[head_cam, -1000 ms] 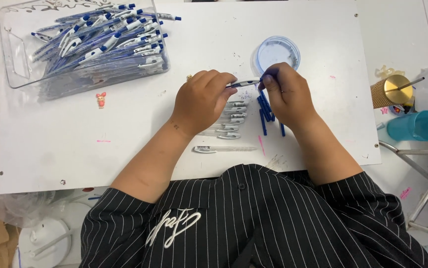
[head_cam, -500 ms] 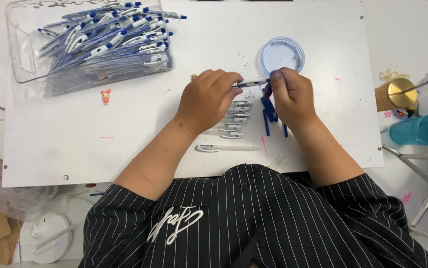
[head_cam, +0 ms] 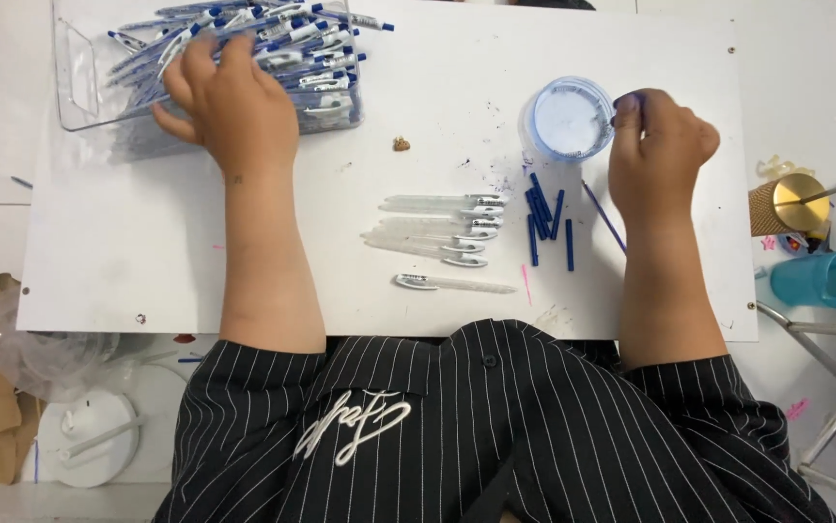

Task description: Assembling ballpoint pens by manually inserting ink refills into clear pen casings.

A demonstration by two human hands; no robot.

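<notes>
Left hand point(head_cam: 234, 102): spread flat, palm down, on the pen heap in the clear bin point(head_cam: 84, 92); fingers splayed over pens point(head_cam: 311, 53), can't tell if any pen is actually pinched.
Right hand point(head_cam: 658, 145): fingers curled, tips pinched at rim of the round blue-lidded tub point(head_cam: 568, 121); something small and dark at the tips, too small to say what.
Board point(head_cam: 195, 252): white sheet, ink smudges near tub; bin far left corner, tub upper right, loose parts in the middle.
Bin risk: pens heaped above the wall, a few poke over the right edge. A careless grab w/ that flat hand could likely rake several out onto the board.
Tub risk: sits just beside the blue tips; a nudge from the right wrist prob tips or slides it.
Barrels point(head_cam: 442, 228): clear empty bodies w/ clips in a loose row, one apart below. Round, so a bumped forearm may roll them off the near edge.
Blue tips point(head_cam: 544, 218): short sticks just right of barrels, easily scattered.
Refill point(head_cam: 604, 215): thin, lying slanted beside right wrist; could get swept off or smear more ink.
</notes>
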